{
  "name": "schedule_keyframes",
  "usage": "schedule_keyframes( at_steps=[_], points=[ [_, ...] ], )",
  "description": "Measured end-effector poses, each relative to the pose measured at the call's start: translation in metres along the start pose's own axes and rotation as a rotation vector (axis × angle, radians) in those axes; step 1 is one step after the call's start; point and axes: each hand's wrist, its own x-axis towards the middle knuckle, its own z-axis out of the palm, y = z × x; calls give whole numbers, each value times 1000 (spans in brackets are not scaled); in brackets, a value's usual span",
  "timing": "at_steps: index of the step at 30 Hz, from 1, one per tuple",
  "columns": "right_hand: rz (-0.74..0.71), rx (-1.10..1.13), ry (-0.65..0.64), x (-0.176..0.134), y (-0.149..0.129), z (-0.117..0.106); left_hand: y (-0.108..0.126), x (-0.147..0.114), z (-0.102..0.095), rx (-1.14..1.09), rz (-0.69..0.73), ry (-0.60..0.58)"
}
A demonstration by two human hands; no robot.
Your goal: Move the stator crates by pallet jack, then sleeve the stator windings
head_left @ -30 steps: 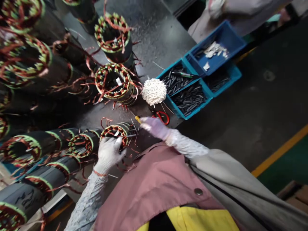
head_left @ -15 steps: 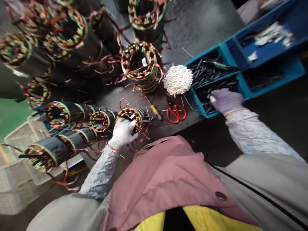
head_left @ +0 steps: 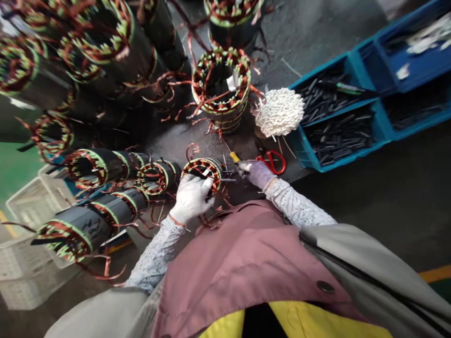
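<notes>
A small motor stator with copper windings and green insulation stands at the table's front edge. My left hand, in a white glove, grips its near rim with the fingers at the opening. Thin grey sleeves stick out from the stator's right side. To the right of it is my right hand in a purple glove, fingers closed; what they hold, if anything, is too small to make out. Just beyond its fingertips lies a yellow-handled tool. Red-handled scissors lie partly hidden behind that hand.
A bundle of white cord pieces sits beside blue bins of black sleeves. A larger stator stands behind, with several more stators to the left. White crates are at lower left.
My right hand has left the bin of black sleeves and come left, close to the stator and the yellow-handled tool. My left hand stays on the stator. The view has shifted slightly.
</notes>
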Motion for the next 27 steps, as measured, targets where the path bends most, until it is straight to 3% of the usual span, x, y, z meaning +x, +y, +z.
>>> schedule_keyframes(
  at_steps=[7,13,21,24,27],
  points=[
    [-12,-153,-20,20,-9,-1,1,-1,3,-33,27,52],
    [-190,-460,-160,25,-11,-7,3,-2,3,-35,24,54],
    [-231,-650,-195,37,-15,13,14,-1,-1,-73,-82,7],
    [-312,-657,-85,15,-23,-6,10,-16,-17,-182,-139,105],
    [-618,-635,88,-24,-33,-26,0,-24,-30,-203,-294,294]
  ],
)
